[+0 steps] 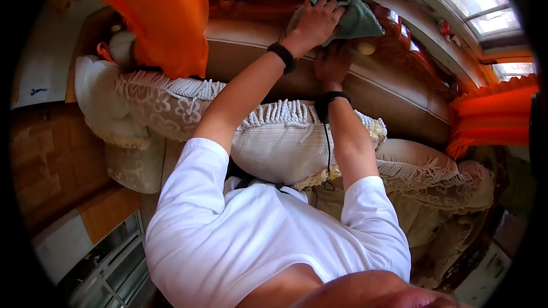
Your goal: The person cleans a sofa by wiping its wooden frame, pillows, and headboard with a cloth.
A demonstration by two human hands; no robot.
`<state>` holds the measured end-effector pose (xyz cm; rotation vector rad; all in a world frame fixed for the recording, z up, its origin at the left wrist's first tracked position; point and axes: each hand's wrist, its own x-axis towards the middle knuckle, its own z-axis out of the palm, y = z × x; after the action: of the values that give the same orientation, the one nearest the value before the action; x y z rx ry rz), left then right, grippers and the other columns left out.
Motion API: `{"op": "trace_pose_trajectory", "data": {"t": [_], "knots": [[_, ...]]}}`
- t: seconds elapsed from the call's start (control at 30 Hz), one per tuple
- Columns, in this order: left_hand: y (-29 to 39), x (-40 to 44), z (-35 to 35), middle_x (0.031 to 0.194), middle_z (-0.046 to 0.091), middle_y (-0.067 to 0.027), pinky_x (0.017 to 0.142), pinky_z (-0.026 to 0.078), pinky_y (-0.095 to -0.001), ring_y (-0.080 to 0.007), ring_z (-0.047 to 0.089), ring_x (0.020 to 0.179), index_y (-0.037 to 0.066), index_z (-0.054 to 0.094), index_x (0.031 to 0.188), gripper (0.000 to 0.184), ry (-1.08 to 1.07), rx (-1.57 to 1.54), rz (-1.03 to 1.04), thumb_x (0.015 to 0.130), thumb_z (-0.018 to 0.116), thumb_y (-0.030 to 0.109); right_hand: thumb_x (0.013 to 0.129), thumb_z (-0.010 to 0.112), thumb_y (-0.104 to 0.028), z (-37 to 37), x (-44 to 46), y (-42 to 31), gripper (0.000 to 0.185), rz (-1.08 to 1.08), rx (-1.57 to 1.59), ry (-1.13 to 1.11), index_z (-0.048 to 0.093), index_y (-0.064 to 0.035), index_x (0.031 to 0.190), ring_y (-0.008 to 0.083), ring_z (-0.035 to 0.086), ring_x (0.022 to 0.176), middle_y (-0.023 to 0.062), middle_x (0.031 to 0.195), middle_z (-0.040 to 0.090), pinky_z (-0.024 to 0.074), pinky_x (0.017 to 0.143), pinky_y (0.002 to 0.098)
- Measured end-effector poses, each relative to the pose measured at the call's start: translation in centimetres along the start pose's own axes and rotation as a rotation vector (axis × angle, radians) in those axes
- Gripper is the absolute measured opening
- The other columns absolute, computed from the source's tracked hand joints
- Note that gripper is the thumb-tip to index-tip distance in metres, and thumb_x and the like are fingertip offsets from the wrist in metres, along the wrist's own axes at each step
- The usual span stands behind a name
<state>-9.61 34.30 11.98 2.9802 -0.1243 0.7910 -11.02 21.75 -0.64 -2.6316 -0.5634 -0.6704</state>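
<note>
Both arms reached forward over a sofa, the left one stretched farther, its elbow nearly straight. The left hand (pixel 315 23) lay knuckles up, its fingers bent over a green cloth (pixel 361 18) and gripping it. The cloth was soft and matte, bunched under the fingers, with a loose corner spreading to the right; it sat at the top of the sofa, against the carved wooden rail (pixel 257 4), dark reddish and glossy. Just below the cloth, the right hand (pixel 333 67) rested on the brown backrest (pixel 394 88), smooth, leather-like and seamed in a pale line. That hand was in shadow, so I could not tell whether its fingers were flat or curled. Each wrist wore a black band, and a thin dark cord (pixel 327 148) hung below the right one. Nearer the body lay a cream ribbed cover (pixel 279 137), edged with thick, ropy white fringe. An orange curtain (pixel 171 28) fell in smooth folds at left.
</note>
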Motion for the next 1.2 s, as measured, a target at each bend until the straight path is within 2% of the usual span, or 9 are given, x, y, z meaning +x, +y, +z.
{"op": "trace_pose_trajectory", "data": {"t": [0.13,0.2,0.37,0.43,0.7,0.8,0.87,0.97,1.2], "knots": [[-0.6,-0.9,-0.4,0.118,0.059,-0.0051,0.088,0.044,-0.0546,-0.0262,0.053,0.115,0.017,0.059,0.121,0.045,0.054,-0.044,-0.031,0.078,0.07,0.02,0.078,0.058,-0.035,-0.3,0.3,0.0,0.041,0.037,-0.009,-0.136,0.06,-0.0047,0.105,0.0401,0.056,0.096,0.0207,0.103,0.059,0.0423,0.084,0.0547],[-0.6,-1.8,-0.6,0.118,0.059,-0.0048,0.087,0.044,-0.0538,-0.0265,0.053,0.115,0.018,0.06,0.12,0.044,0.092,-0.088,-0.07,0.077,0.069,0.017,0.077,0.058,-0.035,-0.2,0.3,0.0,0.04,-0.062,-0.043,0.078,0.06,-0.0048,0.103,0.0395,0.056,0.095,0.0202,0.1,0.059,0.0425,0.082,0.0537],[-4.5,-5.8,1.9,0.115,0.059,-0.0055,0.089,0.044,-0.0536,-0.0291,0.053,0.114,0.02,0.059,0.12,0.049,0.205,-0.155,-0.217,0.073,0.066,0.008,0.077,0.058,-0.034,0.1,0.6,0.6,0.035,-0.075,-0.026,0.05,0.059,-0.0049,0.097,0.0396,0.056,0.093,0.0202,0.097,0.058,0.0428,0.082,0.0531],[-7.7,-6.7,-0.3,0.114,0.06,-0.0068,0.09,0.044,-0.0533,-0.0304,0.054,0.114,0.022,0.06,0.119,0.048,0.074,-0.185,-0.44,0.075,0.064,0.006,0.076,0.058,-0.033,-0.1,0.4,0.1,0.034,-0.047,-0.018,0.009,0.058,-0.005,0.095,0.0397,0.055,0.093,0.0203,0.096,0.057,0.043,0.081,0.0529],[-19.7,-8.6,-4.2,0.113,0.062,-0.0082,0.09,0.045,-0.0478,-0.0249,0.057,0.113,0.014,0.063,0.115,0.031,-0.199,0.362,-0.121,0.085,0.057,0.011,0.079,0.058,-0.03,-0.6,0.8,0.4,0.028,-0.053,0.084,0.003,0.059,-0.0072,0.094,0.0384,0.055,0.093,0.0184,0.095,0.058,0.0438,0.081,0.0518],[-22.9,-9.4,-6.4,0.115,0.062,-0.0092,0.09,0.045,-0.0481,-0.0273,0.056,0.113,0.014,0.06,0.122,0.038,-0.301,0.44,-0.163,0.084,0.061,0.014,0.08,0.058,-0.029,-0.9,0.4,-0.1,0.027,0.007,0.043,-0.018,0.06,-0.0075,0.096,0.0381,0.056,0.095,0.0176,0.099,0.059,0.0443,0.081,0.0516],[-24.2,-10.7,-7.1,0.118,0.06,-0.0107,0.091,0.044,-0.0502,-0.0301,0.054,0.113,0.012,0.05,0.136,0.059,-0.451,0.188,-0.356,0.081,0.07,0.021,0.08,0.058,-0.028,-1.3,0.5,-0.4,0.027,-0.004,0.027,-0.001,0.06,-0.008,0.097,0.0382,0.056,0.095,0.0171,0.1,0.059,0.0444,0.081,0.0518],[-23.3,-14.2,-4.4,0.123,0.058,-0.0138,0.094,0.042,-0.0522,-0.0334,0.052,0.116,0.011,0.046,0.139,0.067,-0.202,0.197,-0.381,0.078,0.07,0.023,0.08,0.058,-0.028,-1.1,0.9,-0.6,0.027,-0.032,0.037,0.066,0.061,-0.0094,0.098,0.0383,0.056,0.095,0.0166,0.101,0.059,0.0446,0.08,0.0522],[-21.5,-12.5,-3.8,0.128,0.054,-0.0193,0.098,0.037,-0.0559,-0.0353,0.05,0.119,0.014,0.038,0.148,0.074,-0.149,0.103,-0.448,0.079,0.064,0.013,0.08,0.058,-0.027,-0.9,0.3,-0.5,0.026,0.022,0.036,0.005,0.06,-0.0107,0.1,0.0386,0.056,0.095,0.0171,0.103,0.06,0.0447,0.081,0.053]]}}
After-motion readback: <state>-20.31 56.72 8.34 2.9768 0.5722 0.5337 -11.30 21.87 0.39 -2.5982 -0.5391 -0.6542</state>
